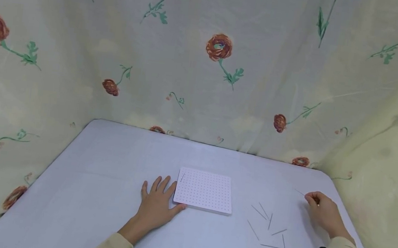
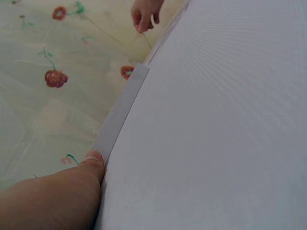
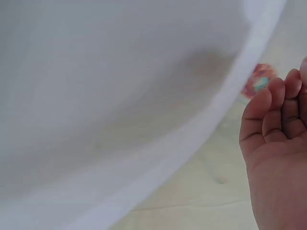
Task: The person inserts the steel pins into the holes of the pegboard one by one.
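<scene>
A white board with a grid of small holes [image 1: 205, 191] lies on the table. My left hand [image 1: 155, 207] rests flat at its near left corner, fingers spread, index finger against the left side and thumb along the front edge. In the left wrist view the thumb [image 2: 93, 160] touches the board's side [image 2: 122, 112]. Over the table's right part my right hand [image 1: 324, 212] pinches a thin stick [image 1: 299, 192] pointing left. The right wrist view shows this hand's curled fingers [image 3: 273, 115], but not the stick. A thin dark mark, perhaps another stick, shows at the board's far left corner.
Several thin grey sticks [image 1: 270, 246] lie scattered on the white table [image 1: 125, 152] between the board and my right hand. A flowered curtain [image 1: 191, 57] hangs behind the table and along its sides.
</scene>
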Demonstrator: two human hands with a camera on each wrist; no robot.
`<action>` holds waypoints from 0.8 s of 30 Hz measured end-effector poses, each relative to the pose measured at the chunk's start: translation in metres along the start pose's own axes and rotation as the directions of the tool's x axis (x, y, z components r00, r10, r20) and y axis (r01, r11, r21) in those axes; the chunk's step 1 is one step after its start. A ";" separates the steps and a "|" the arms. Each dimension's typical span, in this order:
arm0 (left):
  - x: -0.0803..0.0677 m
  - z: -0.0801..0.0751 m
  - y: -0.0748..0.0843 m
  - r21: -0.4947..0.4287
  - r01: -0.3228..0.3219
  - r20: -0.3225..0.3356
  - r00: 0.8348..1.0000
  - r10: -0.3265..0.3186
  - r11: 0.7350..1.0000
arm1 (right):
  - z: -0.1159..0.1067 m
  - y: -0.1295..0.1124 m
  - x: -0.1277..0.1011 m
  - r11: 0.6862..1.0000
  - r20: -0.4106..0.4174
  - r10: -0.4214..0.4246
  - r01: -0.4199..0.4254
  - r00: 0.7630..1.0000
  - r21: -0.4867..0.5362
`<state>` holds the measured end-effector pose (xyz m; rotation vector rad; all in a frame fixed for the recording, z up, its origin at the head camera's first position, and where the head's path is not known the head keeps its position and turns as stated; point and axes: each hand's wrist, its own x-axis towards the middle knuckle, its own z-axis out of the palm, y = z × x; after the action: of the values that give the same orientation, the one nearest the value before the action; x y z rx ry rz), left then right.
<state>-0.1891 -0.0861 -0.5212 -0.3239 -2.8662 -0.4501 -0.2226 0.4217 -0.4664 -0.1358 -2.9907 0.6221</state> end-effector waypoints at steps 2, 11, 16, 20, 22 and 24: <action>0.000 -0.001 0.001 0.007 0.002 0.001 1.000 -0.002 1.000 | -0.004 -0.010 0.002 1.000 -0.021 -0.011 0.011 1.000 0.003; 0.001 -0.003 0.002 0.027 0.005 0.008 1.000 -0.005 1.000 | -0.011 -0.051 0.010 0.997 -0.072 -0.080 0.082 0.994 0.014; 0.002 -0.001 0.001 0.031 0.009 0.015 1.000 -0.010 0.999 | -0.009 -0.074 0.011 0.995 -0.044 -0.083 0.085 0.996 0.059; 0.002 0.000 0.000 0.036 0.011 0.017 1.000 -0.011 0.999 | -0.004 -0.088 0.011 0.992 -0.037 -0.096 0.099 0.995 0.082; 0.001 0.000 0.000 0.033 0.012 0.015 1.000 -0.012 0.999 | 0.000 -0.094 0.011 0.988 -0.048 -0.108 0.113 0.993 0.101; 0.001 -0.001 0.000 0.029 0.014 0.016 1.000 -0.015 0.999 | 0.004 -0.098 0.011 0.984 -0.065 -0.120 0.127 0.991 0.127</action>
<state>-0.1895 -0.0861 -0.5200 -0.3033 -2.8894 -0.4099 -0.2412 0.3314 -0.4298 0.0400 -2.8661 0.7828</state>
